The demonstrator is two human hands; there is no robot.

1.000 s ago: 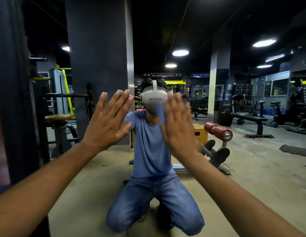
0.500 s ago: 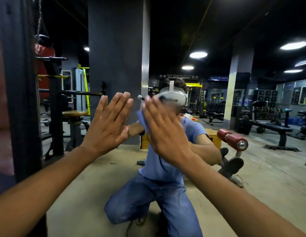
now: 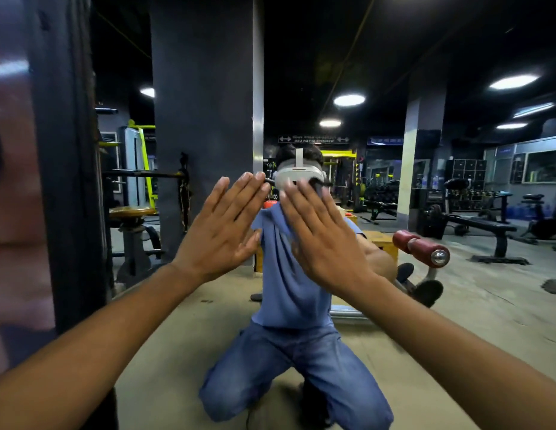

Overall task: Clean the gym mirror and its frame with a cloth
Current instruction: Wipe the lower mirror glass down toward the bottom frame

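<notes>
The right hand [image 3: 324, 240] is sweeping back toward the right across the large reflective gym mirror [image 3: 456, 290], pressing the blue cloth [image 3: 287, 220] flat under straight, spread fingers. Half a second ago this hand was further left, almost meeting the left hand; a second ago it was about where it is now. So the cloth is travelling side to side over the same band of glass, which reads as a scrubbing stroke in progress rather than a move to a new patch.

The left hand [image 3: 222, 231] is staying planted, palm flat and fingers straight against the glass just left of the cloth, holding nothing; it is serving as a brace. The two hands are now apart again, with a narrow gap between them.

Only a small fold of the cloth is showing above and left of the right hand's fingers; the rest is hidden under the palm. The dark vertical mirror frame [image 3: 68, 181] is standing at the far left, well apart from both hands, and nothing is touching it.

In the reflection a kneeling person in a blue shirt and jeans is facing the glass, with a red padded roller bench [image 3: 421, 246] behind on the right.

My judgement: the centre of the mirror is being worked, while the frame and outer glass are not yet reached.
</notes>
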